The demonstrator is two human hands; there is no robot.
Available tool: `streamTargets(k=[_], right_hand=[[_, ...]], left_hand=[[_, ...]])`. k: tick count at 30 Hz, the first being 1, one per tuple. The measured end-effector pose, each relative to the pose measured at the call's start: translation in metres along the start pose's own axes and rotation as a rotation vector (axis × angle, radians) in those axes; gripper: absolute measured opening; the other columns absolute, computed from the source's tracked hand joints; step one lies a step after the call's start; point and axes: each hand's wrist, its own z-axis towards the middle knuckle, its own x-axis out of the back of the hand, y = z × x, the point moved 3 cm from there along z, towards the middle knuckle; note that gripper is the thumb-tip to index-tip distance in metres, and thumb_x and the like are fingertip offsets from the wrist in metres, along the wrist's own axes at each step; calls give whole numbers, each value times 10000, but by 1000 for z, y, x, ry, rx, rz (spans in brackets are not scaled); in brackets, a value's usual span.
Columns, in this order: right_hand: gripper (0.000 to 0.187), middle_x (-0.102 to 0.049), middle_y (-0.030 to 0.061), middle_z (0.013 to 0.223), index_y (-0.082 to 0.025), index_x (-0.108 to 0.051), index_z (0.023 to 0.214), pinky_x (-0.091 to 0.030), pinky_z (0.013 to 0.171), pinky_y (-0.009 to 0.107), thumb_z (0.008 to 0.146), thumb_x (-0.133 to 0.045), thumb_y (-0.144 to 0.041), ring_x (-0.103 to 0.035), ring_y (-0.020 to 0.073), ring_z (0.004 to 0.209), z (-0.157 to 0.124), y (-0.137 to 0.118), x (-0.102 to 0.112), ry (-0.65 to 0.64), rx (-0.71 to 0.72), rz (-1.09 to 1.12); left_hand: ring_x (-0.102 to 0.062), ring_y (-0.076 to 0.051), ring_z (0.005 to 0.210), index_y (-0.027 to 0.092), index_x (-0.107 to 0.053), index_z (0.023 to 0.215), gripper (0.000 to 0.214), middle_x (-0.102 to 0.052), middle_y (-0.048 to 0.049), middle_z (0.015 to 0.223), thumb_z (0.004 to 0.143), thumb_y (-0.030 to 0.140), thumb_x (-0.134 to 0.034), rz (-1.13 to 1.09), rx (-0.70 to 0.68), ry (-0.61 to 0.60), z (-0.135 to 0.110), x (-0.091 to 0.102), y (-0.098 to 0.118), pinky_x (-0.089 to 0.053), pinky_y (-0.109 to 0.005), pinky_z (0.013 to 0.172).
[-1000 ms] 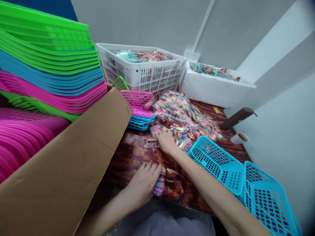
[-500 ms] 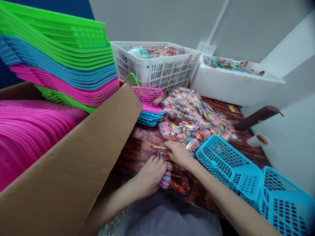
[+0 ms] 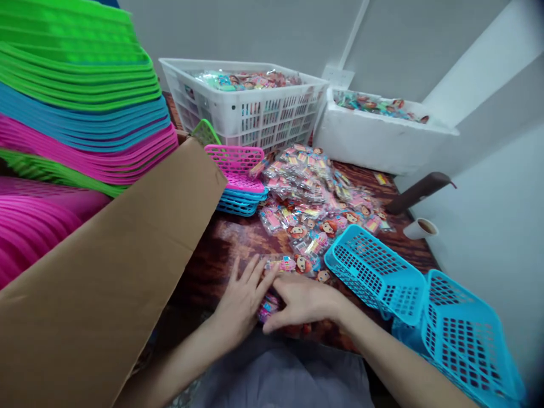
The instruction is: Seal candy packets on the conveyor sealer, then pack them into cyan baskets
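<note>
My left hand lies on the near part of the table with its fingers spread, their tips touching small clear packets. My right hand curves round a small bunch of packets, its thumb apart on the near side. The right fingertips are partly hidden beside the left fingers. Just beyond both hands lie more packets with pink pieces and red-haired cartoon doll faces. A large heap of such packets spreads farther back.
A cardboard box with stacked baskets stands left. Small baskets sit beside the heap; blue baskets stand right. Behind are a white crate and foam box holding packets. A cup stands far right.
My right hand has come back towards me, leaving the thin light piece it had at its fingertips. My left fingers have spread. The view has shifted slightly.
</note>
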Motion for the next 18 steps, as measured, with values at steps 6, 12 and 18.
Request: streamTargets(k=[6,12,18], right_hand=[[992,-484,269,1374,-32,-363,1451,-419,1035,548,658,-804,-432,-476,390,1241,11,-19,-42,290,-257,-228],[797,-567,234,1217,-63,-466,1343,-481,929,519,669,-758,-370,-538,365,1105,11,-12,-48,431,-212,-257],[1013,-520,277,1273,-54,-248,1483,-466,912,576,665,-771,-342,-516,385,1108,10,-14,-62,492,-191,-244]], left_hand=[[-424,-368,1299,108,-131,1558,975,-477,-216,1419,698,93,-590,-89,115,-110,6,0,-2,-298,-542,1105],[-189,-293,1487,303,-128,1565,939,-180,-73,1632,782,212,-638,-786,83,-97,-13,19,-33,-199,-516,1201],[-266,-262,1463,235,-451,1420,625,-399,-60,1540,884,533,-572,-1200,582,285,-30,-10,-25,-114,-440,1233]])
